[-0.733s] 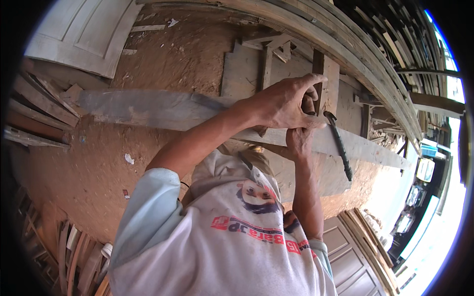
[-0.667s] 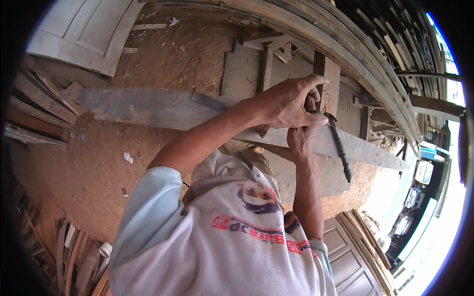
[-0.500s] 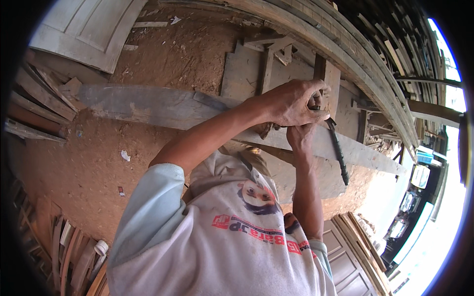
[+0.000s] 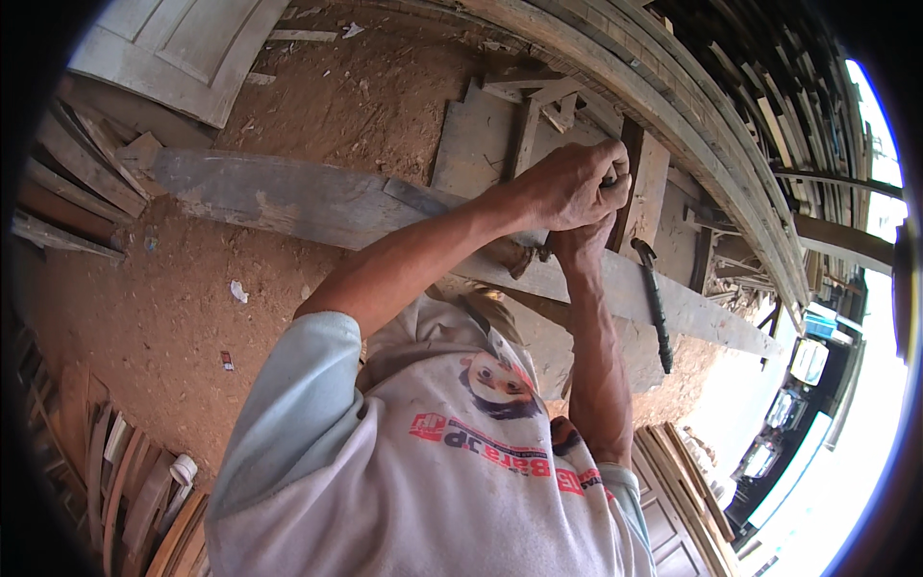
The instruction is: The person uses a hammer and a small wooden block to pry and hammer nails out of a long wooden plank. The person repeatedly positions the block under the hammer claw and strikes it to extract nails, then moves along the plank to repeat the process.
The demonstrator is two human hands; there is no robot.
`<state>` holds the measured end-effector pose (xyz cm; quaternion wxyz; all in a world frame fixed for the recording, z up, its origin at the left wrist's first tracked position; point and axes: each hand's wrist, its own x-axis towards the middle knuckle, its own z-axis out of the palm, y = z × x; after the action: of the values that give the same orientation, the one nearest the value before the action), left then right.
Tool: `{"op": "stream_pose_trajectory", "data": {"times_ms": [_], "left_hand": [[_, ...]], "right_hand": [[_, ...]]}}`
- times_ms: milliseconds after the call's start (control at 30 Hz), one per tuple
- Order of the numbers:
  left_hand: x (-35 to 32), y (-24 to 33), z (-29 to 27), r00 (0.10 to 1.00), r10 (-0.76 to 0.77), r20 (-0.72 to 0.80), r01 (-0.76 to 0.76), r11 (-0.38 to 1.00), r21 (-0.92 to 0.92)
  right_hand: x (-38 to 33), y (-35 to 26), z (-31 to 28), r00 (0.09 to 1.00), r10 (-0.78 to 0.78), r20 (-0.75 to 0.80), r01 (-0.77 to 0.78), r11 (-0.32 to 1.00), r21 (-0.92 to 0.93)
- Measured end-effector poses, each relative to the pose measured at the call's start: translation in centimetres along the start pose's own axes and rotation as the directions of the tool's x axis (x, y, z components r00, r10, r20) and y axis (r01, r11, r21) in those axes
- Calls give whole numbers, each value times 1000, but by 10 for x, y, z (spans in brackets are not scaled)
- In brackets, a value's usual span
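My left hand (image 4: 580,178) is closed, its fingers curled around something small and dark that I cannot make out. Directly below it and touching it is my right hand (image 4: 585,242), whose fingers are mostly hidden behind the left. Both hands hover over a long grey wooden plank (image 4: 288,202) that runs across the view. On the plank to the right of the hands lies a black bar-like tool (image 4: 654,308) with a hooked upper end. A brown knobbly piece (image 4: 514,256) sits at the plank, left of the right hand.
Beyond the plank stand a small wooden frame (image 4: 529,120) and a stack of long boards (image 4: 673,106). A pale panelled door (image 4: 183,58) leans at the far left. Scrap timber (image 4: 87,173) piles up at the left, with more wood strips (image 4: 135,490) at lower left.
Both hands have shifted slightly up and to the left. The left fingers have curled in tighter, closing the gap seen before. The black tool stays on the plank.
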<state>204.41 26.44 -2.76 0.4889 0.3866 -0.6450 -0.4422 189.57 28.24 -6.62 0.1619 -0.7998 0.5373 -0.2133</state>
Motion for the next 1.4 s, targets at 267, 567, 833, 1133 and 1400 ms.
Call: {"op": "stream_pose_trajectory", "data": {"times_ms": [267,567,833,1133,1400], "left_hand": [[16,-31,-5,994,-64,-87,69,996,58],[-22,-38,-24,969,-242,-40,242,914,326],[-129,-28,-2,913,-299,278,45,750,660],[-125,-30,16,923,-321,211,88,711,697],[-120,-17,21,904,-387,184,139,671,728]], "right_hand": [[29,-12,5,997,-43,-68,56,979,194],[64,17,-32,821,522,231,-543,589,599],[-42,70,-122,793,606,63,-306,306,902],[-158,124,-147,714,700,27,-394,369,842],[-185,219,-201,336,903,-267,226,198,954]]}}
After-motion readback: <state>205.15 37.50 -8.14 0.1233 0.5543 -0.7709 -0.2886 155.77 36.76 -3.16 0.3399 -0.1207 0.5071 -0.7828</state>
